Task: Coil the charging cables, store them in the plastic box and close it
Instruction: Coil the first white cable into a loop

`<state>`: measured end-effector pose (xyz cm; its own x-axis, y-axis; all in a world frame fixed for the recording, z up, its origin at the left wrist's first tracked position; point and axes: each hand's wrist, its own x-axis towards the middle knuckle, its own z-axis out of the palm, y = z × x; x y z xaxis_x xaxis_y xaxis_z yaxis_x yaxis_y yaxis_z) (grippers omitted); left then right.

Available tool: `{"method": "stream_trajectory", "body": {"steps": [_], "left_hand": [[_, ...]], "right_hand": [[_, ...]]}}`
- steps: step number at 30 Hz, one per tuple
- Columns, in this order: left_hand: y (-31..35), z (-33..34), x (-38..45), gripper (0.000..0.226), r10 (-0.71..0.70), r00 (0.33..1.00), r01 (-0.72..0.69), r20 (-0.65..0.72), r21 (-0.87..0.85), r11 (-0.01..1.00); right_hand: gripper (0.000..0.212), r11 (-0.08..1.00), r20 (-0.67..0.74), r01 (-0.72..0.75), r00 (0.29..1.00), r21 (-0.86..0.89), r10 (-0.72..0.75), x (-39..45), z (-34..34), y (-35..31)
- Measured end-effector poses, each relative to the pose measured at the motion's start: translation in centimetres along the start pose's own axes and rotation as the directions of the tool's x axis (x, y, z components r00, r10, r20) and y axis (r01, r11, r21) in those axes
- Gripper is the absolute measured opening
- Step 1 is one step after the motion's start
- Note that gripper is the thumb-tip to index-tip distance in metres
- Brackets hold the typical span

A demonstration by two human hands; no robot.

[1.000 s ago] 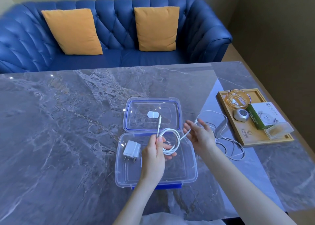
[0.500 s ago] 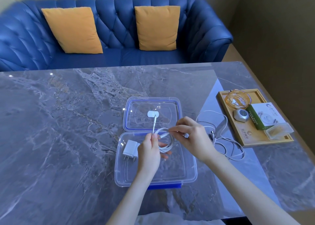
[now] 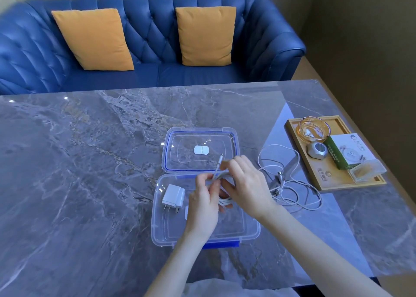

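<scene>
Above the clear plastic box, both hands pinch a coiled white cable.

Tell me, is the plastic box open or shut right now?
Open. The plastic box has its lid folded back flat on the table, with a white charger lying inside.

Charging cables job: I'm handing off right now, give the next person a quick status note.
Left hand: pinching a coiled white cable over the open plastic box.
Right hand: on the same coil, working the loose end in.
Box: lid swung open and lying flat; white charger plug already inside.
Done: first cable nearly coiled.
Left: drop this coil in, coil the loose cables lying tangled on the table between box and wooden tray, store them, shut the lid.
</scene>
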<state>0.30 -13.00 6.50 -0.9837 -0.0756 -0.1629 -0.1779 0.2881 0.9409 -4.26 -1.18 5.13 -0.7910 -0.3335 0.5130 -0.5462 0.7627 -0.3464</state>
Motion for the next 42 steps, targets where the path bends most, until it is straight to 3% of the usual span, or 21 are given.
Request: {"method": "stream_trajectory", "body": {"steps": [3, 5, 7, 11, 15, 18, 21, 24, 32, 36, 39, 42], "left_hand": [[-0.1, -0.3, 0.1, 0.010, 0.021, 1.000, -0.021, 0.009, -0.003, 1.000], [-0.2, -0.4, 0.1, 0.011, 0.017, 0.999, -0.018, 0.047, 0.018, 1.000], [-0.3, -0.6, 0.2, 0.016, 0.001, 0.996, -0.001, 0.087, 0.005, 1.000], [-0.3, -0.6, 0.4, 0.015, 0.005, 0.995, -0.004, 0.096, -0.012, 1.000], [-0.3, -0.9, 0.7, 0.016, 0.008, 0.997, -0.006, 0.073, -0.029, 1.000], [-0.4, -1.2, 0.8, 0.017, 0.010, 0.994, -0.003, 0.109, -0.059, 0.998], [-0.3, -1.4, 0.7, 0.020, 0.001, 0.988, 0.017, 0.155, -0.118, 0.993], [-0.2, -1.7, 0.6, 0.022, -0.015, 0.974, 0.060, 0.226, -0.190, 0.980], [1.1, -2.0, 0.3, 0.023, 0.000, 0.905, 0.101, 0.426, -0.215, 0.971], [1.1, -2.1, 0.5, 0.023, -0.024, 0.886, 0.128, 0.464, -0.195, 0.972], [1.1, -1.7, 0.4, 0.023, -0.022, 0.900, 0.133, 0.436, -0.224, 0.965], [1.0, -1.4, 0.3, 0.022, -0.024, 0.932, 0.129, 0.363, -0.267, 0.955]], "right_hand": [[0.034, 0.964, 0.047, -0.204, 0.979, 0.170, 0.199, -0.1, -0.2, 0.3], [0.038, 0.883, 0.241, -0.355, 0.927, 0.306, 0.289, 0.2, -0.9, 0.4], [0.040, 0.721, 0.463, -0.551, 0.813, 0.420, 0.352, 0.5, -1.6, 0.1], [0.037, 0.306, 0.631, -0.777, 0.627, 0.550, 0.458, 0.8, -1.5, -0.1], [0.032, -0.033, 0.825, -0.848, 0.504, 0.529, 0.255, 1.3, -2.3, 0.2], [0.031, -0.280, 0.881, -0.841, 0.471, 0.463, 0.044, 1.4, -2.4, 0.8], [0.043, -0.462, 0.910, -0.799, 0.412, 0.385, 0.047, 1.5, -2.1, 1.6], [0.042, -0.473, 0.925, -0.802, 0.371, 0.364, 0.084, 1.6, -2.0, 1.8], [0.042, -0.420, 0.918, -0.824, 0.394, 0.380, 0.057, 3.0, -2.5, 2.1], [0.057, -0.311, 0.903, -0.861, 0.430, 0.402, -0.022, 3.6, -2.9, 1.8], [0.073, -0.275, 0.913, -0.886, 0.404, 0.373, -0.065, 3.9, -3.1, 1.9], [0.061, -0.125, 0.915, -0.906, 0.402, 0.404, 0.037, 4.0, -2.9, 2.0]]}}
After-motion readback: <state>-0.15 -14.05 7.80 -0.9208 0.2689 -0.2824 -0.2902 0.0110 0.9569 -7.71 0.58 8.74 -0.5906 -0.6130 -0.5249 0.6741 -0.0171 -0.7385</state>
